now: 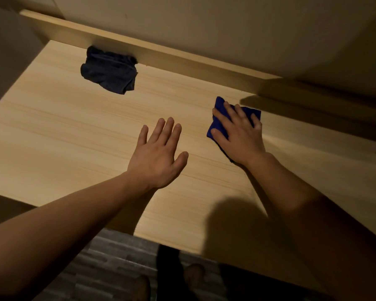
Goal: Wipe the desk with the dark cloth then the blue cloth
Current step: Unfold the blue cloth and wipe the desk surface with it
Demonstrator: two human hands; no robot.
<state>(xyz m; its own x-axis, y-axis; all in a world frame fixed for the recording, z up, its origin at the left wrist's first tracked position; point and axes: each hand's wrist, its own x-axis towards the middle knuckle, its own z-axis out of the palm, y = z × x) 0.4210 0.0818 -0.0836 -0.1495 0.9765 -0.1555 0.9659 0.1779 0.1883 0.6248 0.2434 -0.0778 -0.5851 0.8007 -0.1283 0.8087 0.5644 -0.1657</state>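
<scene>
Head view: right hand (239, 131) palm-down, fingers spread, pressing flat on folded bright-blue cloth (218, 118) at right of pale wooden desk (63, 137). Left hand (159, 157) open, flat, empty, mid-desk. Crumpled dark cloth (110, 70) lies at back ledge, well apart.

Right hand (240, 132) flat on blue cloth (218, 118), pressing it to the desk (74, 131) near the back edge. Left hand (159, 155) fingers spread, palm down mid-desk. Dark cloth (110, 70) crumpled against the back edge, well apart.
</scene>
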